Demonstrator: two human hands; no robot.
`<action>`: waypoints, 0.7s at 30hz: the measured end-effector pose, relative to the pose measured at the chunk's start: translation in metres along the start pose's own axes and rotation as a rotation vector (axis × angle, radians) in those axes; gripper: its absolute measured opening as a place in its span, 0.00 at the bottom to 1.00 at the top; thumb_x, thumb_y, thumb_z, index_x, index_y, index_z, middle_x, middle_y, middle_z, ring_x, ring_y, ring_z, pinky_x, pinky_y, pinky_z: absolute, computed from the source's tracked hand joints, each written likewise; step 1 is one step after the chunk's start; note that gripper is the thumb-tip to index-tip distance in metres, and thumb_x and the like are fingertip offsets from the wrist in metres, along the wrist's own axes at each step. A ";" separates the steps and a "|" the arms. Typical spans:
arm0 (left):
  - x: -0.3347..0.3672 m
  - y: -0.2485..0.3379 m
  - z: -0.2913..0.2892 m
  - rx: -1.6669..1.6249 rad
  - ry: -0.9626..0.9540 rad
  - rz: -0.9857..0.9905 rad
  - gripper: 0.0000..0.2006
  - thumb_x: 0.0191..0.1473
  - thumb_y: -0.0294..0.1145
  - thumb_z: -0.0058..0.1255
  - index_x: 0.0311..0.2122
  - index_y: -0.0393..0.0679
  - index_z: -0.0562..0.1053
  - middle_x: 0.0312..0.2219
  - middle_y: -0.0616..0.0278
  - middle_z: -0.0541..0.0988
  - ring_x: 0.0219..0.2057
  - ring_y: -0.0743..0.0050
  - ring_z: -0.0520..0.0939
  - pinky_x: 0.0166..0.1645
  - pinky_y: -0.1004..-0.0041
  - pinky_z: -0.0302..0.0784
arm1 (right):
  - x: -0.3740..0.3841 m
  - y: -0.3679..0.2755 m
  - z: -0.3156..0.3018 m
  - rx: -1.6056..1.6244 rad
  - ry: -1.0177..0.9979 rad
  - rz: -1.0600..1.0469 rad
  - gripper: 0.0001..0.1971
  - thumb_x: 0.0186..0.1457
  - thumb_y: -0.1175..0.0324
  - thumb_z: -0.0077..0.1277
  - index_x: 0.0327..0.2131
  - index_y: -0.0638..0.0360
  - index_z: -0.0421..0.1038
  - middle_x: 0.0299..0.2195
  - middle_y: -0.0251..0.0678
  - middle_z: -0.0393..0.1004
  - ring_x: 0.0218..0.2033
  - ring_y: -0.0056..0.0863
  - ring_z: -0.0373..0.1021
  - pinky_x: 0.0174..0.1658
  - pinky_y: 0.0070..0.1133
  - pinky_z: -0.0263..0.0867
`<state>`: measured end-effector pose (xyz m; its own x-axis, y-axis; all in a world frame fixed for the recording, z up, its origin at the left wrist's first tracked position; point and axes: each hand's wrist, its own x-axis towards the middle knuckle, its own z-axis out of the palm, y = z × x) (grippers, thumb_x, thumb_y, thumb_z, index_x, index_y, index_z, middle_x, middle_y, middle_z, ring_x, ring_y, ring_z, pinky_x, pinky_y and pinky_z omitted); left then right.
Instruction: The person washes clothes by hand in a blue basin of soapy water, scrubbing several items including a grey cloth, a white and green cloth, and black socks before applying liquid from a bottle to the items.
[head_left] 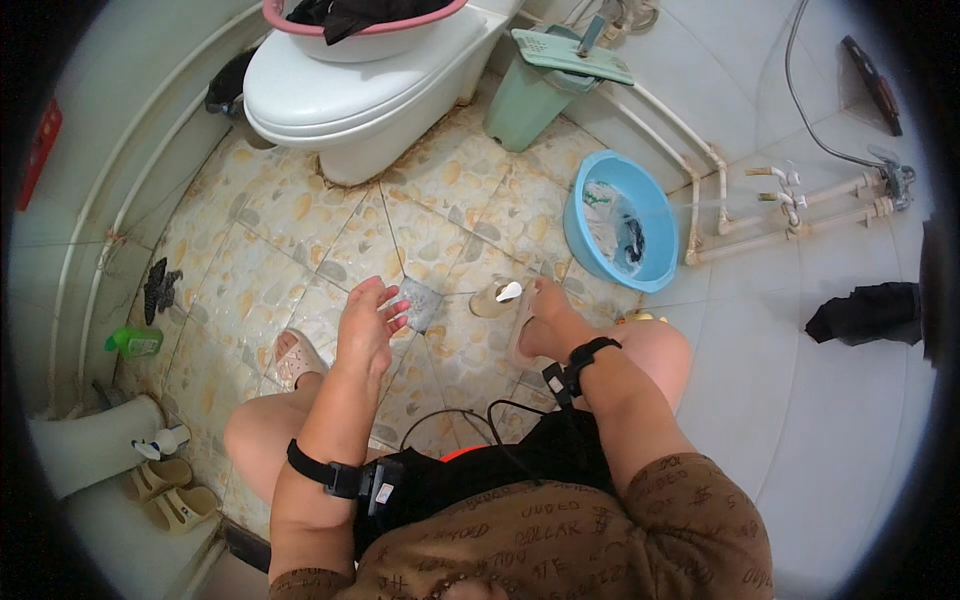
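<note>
My left hand (pixel 367 325) is raised over the tiled floor near a grey square floor drain (pixel 420 304). Its fingers are spread, slightly bent, and hold nothing. My right hand (pixel 551 302) hangs in front of my right knee, just right of a beige bottle (pixel 490 302) with a white pump head. The fingers of that hand are mostly hidden, and I cannot tell whether it touches the bottle. Beyond it, a light blue basin (pixel 575 235) holds wet white and dark cloth in water. A thin stream of water seems to run into it from the wall taps (pixel 780 190).
A white toilet (pixel 350 95) carries a pink-rimmed basin (pixel 430 16) of dark cloth. Beside it stands a green lidded bin (pixel 530 105). Along the left are a dark wet cloth (pixel 160 290), a green bottle (pixel 137 342) and beige slippers (pixel 183 508). Black cloth (pixel 870 313) hangs at right.
</note>
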<state>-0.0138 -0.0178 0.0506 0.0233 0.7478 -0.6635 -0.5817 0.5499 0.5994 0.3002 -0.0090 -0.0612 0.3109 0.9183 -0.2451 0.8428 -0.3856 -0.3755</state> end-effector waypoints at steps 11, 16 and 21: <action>0.004 -0.004 -0.017 -0.039 -0.004 -0.013 0.13 0.48 0.35 0.39 0.39 0.45 0.59 0.32 0.59 0.67 0.27 0.70 0.70 0.29 0.75 0.65 | 0.121 -0.275 -0.167 0.462 0.431 -0.571 0.24 0.43 0.57 0.48 0.40 0.66 0.61 0.32 0.43 0.68 0.34 0.30 0.65 0.38 0.21 0.60; -0.001 0.009 -0.009 -0.021 -0.052 -0.030 0.12 0.47 0.32 0.38 0.39 0.44 0.59 0.32 0.59 0.68 0.28 0.73 0.70 0.29 0.77 0.66 | 0.133 -0.380 -0.175 0.416 0.441 -0.690 0.31 0.39 0.55 0.51 0.43 0.67 0.56 0.38 0.50 0.65 0.39 0.37 0.64 0.42 0.23 0.59; -0.006 0.015 -0.004 -0.050 -0.050 -0.051 0.11 0.48 0.31 0.37 0.39 0.43 0.61 0.32 0.61 0.69 0.27 0.76 0.70 0.30 0.79 0.66 | 0.153 -0.415 -0.157 0.110 0.368 -0.444 0.44 0.34 0.56 0.55 0.49 0.68 0.40 0.42 0.55 0.60 0.45 0.41 0.59 0.47 0.26 0.56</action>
<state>-0.0259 -0.0156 0.0612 0.0939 0.7379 -0.6683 -0.6187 0.5692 0.5415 0.0668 0.3053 0.1972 0.0869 0.9573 0.2758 0.8826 0.0544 -0.4669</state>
